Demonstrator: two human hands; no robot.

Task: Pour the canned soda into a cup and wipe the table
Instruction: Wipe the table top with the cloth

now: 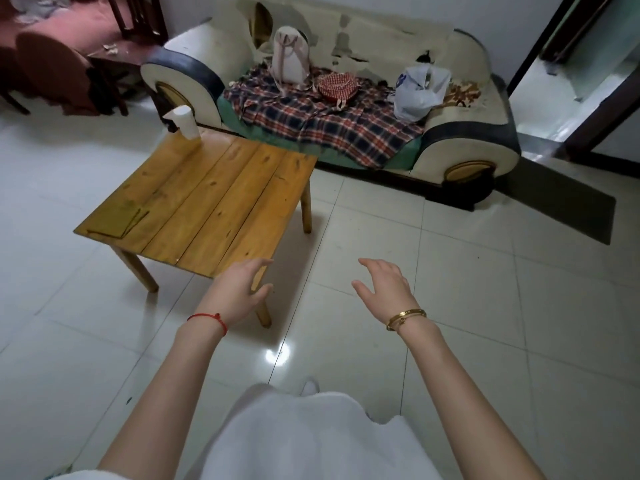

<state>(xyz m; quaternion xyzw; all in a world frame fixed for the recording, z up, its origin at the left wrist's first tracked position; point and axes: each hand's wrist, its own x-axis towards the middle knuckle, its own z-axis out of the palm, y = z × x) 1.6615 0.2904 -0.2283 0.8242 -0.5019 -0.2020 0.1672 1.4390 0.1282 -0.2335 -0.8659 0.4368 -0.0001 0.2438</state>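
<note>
While we stand on the pale tiled floor [450, 306], we count one low wooden plank counter [207, 202], one white paper cup [188, 123] and one flat yellowish cloth [119, 220]. That single cup stands upright on the counter's far left corner, the cloth lies on its near left corner, and we see no can. Our left hand [239, 292], with a red string at the wrist, hovers over the counter's near right corner, its fingers [259, 263] loosely spread and holding nothing. Our right hand [384, 285], with a gold bangle, hangs above the floor beside the counter, fingers equally relaxed and empty. Cup and cloth lie well apart from both hands, beyond and left of them
</note>
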